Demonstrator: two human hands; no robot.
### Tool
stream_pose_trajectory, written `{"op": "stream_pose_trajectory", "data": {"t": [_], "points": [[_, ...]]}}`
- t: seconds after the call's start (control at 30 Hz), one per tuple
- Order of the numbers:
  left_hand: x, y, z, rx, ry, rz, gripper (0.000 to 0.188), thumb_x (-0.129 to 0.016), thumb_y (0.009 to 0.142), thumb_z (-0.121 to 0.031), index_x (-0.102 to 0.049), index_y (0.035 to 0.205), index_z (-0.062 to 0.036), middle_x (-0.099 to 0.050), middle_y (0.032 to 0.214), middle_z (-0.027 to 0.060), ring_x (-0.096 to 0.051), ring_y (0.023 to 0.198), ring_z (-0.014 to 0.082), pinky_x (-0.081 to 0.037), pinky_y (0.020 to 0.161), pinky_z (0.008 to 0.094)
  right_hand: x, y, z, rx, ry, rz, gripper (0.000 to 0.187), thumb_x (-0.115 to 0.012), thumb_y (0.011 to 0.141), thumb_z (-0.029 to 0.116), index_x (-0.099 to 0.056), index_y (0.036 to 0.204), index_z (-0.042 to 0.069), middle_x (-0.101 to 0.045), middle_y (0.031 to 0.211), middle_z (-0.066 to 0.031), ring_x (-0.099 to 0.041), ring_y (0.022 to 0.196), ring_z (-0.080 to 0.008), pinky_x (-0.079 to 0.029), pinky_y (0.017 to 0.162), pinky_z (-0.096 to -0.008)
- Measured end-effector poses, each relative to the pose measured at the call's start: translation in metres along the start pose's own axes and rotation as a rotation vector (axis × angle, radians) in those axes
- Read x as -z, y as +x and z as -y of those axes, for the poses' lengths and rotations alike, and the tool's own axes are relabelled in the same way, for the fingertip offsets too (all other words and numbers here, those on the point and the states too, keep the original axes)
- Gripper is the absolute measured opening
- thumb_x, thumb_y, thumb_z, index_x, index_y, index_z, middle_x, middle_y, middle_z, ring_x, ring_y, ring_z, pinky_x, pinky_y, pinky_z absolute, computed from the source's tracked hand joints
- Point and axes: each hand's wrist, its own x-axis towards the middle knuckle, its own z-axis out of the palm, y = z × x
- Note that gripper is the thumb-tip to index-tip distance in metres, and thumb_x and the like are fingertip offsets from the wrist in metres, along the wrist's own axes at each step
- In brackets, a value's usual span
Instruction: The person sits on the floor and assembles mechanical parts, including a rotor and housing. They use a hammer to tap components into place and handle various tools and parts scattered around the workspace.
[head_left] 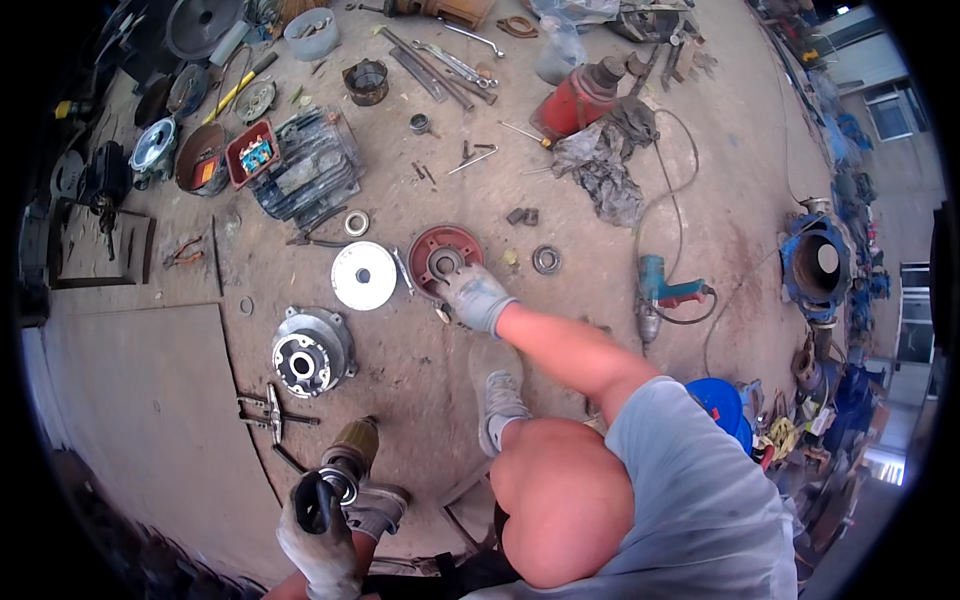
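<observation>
My right hand (478,298), in a grey work glove, reaches forward to a round red motor end cover (424,245) lying on the floor. Its fingers curl over the cover's near rim, close to the central hub. At the lower left, my gloved left hand (318,555) closes round the near shaft end of a motor rotor (352,446). A shiny bearing (339,484) sits on that rotor just beyond my fingers. Something black shows between the left fingers, and its kind is unclear. Beside the red cover lie a white disc (363,276) and a spanner (403,270).
A silver motor housing part (313,352) and a gear puller (273,413) lie to the left. Loose bearings (546,260), a finned motor body (310,165), several wrenches (455,65), a red jack (580,100) and a corded drill (655,290) are spread around. My shoe (498,385) stands near the cover.
</observation>
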Motion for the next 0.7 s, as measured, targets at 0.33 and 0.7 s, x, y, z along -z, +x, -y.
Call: {"op": "stream_pose_trajectory", "data": {"t": [0.33,0.7], "points": [[0.008,0.003,-0.007,0.018,-0.030,-0.021,0.022,-0.070,0.100,-0.006,-0.075,0.118,0.0065,-0.079,0.099,0.0194,-0.078,0.093,0.0238,-0.061,0.085,0.0370,0.083,0.042,-0.106,-0.477,0.764,-0.268,0.042,-0.074,0.097,0.033,-0.071,0.122,-0.001,-0.077,0.118,-0.0244,-0.073,0.113,-0.0427,-0.057,0.099,-0.0503],[0.012,0.005,-0.008,0.022,-0.008,-0.023,0.021,-0.071,0.101,-0.007,-0.076,0.117,0.0051,-0.080,0.098,0.0193,-0.077,0.094,0.0213,-0.060,0.083,0.0368,0.101,0.095,-0.072,-0.658,0.637,-0.243,0.047,-0.077,0.095,0.038,-0.073,0.120,-0.003,-0.077,0.117,-0.0293,-0.073,0.116,-0.0444,-0.057,0.101,-0.0490]]}}
